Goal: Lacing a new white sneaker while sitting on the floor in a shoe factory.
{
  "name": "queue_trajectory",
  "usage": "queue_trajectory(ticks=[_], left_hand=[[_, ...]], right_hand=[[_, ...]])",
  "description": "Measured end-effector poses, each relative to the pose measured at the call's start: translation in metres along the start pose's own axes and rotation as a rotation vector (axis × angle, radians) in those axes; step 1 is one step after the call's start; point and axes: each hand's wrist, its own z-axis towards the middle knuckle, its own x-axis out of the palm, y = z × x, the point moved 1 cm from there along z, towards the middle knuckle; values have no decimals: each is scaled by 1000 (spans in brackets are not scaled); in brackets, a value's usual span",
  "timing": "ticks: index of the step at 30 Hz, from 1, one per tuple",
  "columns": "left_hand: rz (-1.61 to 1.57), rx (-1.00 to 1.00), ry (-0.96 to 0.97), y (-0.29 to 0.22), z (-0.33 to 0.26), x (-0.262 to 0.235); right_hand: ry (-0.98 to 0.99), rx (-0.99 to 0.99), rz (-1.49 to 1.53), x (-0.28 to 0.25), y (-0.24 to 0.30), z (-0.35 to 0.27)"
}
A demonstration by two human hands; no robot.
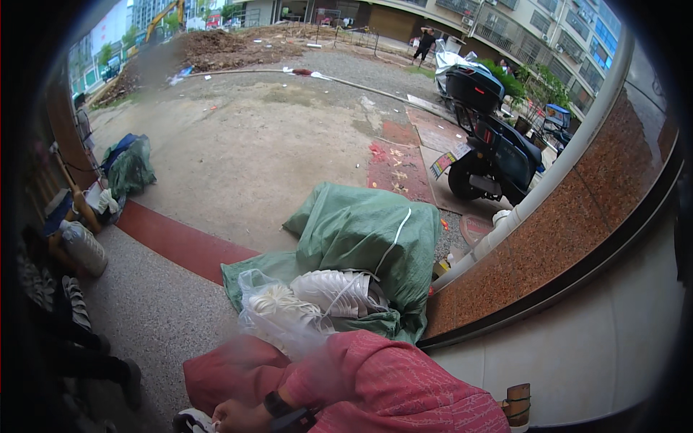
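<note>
At the lower edge my right hand (237,417) reaches in from a pink patterned sleeve (404,379), with a dark watch (276,404) on its wrist. Its fingers are closed on the edge of a white-and-black piece (193,421) that looks like part of a shoe, mostly cut off by the frame. My left hand is out of sight. Beyond a red cloth-covered knee (231,369), a clear plastic bag (253,307) holds white strips or cords. Beside it, nested white shoe-shaped pieces (339,291) lie in the mouth of a green woven sack (368,224).
To the left are a filled plastic sack (83,249), a stool-like wooden object (85,211) and another green sack (133,166). A scooter (491,148) stands outside at right, beside a granite-faced wall (563,216). A bamboo piece (518,404) is at lower right.
</note>
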Motion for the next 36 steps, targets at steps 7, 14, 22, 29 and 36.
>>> queue_trajectory(ticks=[7, 14, 22, 29, 36], left_hand=[[39, 240, -194, -26, 1, 15], [-296, -94, -205, -37, 2, 20], [-307, -98, -17, 50, -8, 3], [-49, 333, -75, 25, -9, 10], [-174, 202, 198, 32, -1, -2]], right_hand=[[-110, -219, -191, -8, -1, -8], [-146, -5, 79, 3, 8, -13], [-131, 174, -10, 13, -14, -6], [116, 127, 141, 4, -4, -5], [206, 235, 289, 5, 0, 7]])
